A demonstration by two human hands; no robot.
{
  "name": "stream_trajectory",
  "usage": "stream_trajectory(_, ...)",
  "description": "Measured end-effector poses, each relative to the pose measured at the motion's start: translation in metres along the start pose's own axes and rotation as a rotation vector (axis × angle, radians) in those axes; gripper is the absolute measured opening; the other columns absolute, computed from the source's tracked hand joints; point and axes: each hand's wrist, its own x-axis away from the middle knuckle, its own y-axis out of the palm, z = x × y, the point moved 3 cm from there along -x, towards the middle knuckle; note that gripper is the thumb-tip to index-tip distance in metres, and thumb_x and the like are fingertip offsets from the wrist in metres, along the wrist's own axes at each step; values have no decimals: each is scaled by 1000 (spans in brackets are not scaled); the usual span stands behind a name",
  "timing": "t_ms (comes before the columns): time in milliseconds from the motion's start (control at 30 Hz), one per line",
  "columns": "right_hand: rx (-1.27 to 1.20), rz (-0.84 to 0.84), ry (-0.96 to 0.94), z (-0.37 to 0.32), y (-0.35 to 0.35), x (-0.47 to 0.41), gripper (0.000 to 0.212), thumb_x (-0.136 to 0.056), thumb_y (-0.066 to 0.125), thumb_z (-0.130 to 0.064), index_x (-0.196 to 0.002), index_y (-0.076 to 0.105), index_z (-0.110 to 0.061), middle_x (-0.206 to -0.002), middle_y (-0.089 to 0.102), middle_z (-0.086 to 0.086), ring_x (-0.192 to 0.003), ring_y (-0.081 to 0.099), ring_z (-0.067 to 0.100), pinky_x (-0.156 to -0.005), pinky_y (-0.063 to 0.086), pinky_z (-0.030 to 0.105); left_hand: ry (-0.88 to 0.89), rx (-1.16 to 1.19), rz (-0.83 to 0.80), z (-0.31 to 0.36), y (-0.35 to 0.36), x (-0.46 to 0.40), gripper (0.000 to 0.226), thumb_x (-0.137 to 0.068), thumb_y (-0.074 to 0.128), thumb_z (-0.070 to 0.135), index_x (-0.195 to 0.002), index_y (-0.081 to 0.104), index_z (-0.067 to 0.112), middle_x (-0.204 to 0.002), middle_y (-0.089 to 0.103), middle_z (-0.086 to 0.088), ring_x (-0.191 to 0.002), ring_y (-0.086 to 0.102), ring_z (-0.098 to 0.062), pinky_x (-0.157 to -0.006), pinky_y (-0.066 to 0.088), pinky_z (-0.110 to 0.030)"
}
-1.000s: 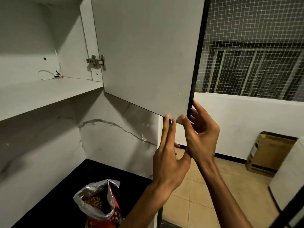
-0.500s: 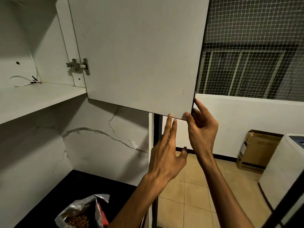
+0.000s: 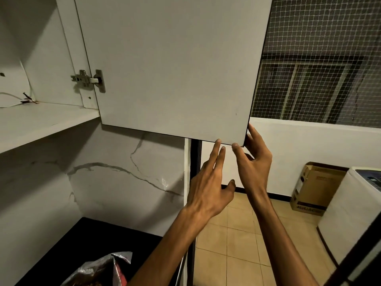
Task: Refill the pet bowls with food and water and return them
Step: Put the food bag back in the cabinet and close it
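A white cabinet door point(image 3: 175, 69) hangs open above the counter, its inner face toward me. My right hand point(image 3: 254, 162) pinches its lower right corner, thumb on the inner face and fingers behind the edge. My left hand point(image 3: 208, 188) reaches up beside it with straight fingers, the tips touching the door's bottom edge. An opened foil pet food bag point(image 3: 99, 271) with brown kibble inside stands on the black counter point(image 3: 88, 240) at the bottom of the view. No pet bowl is in sight.
The cabinet's white shelf point(image 3: 41, 124) at the left holds only a loose wire. A marbled wall runs behind the counter. To the right are a tiled floor, a cardboard box point(image 3: 315, 188), a white appliance point(image 3: 350, 213) and a netted window point(image 3: 319, 58).
Both hands stay at the door's lower corner. More of the door's inner face shows now, and the food bag has slid lower in view.
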Motion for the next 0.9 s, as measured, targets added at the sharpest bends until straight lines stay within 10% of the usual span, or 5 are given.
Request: stream_trajectory(900,78,-99,19,39,4,-33,85,-88,61,10,-161,40,-27,-156,54,-5,-143,52,13,-95,60,25,32,-51,-24,-24,19,-38,89,-91,65,34,-163,18,14,-171,-15,15,-147,37,-18,-113,44,-41)
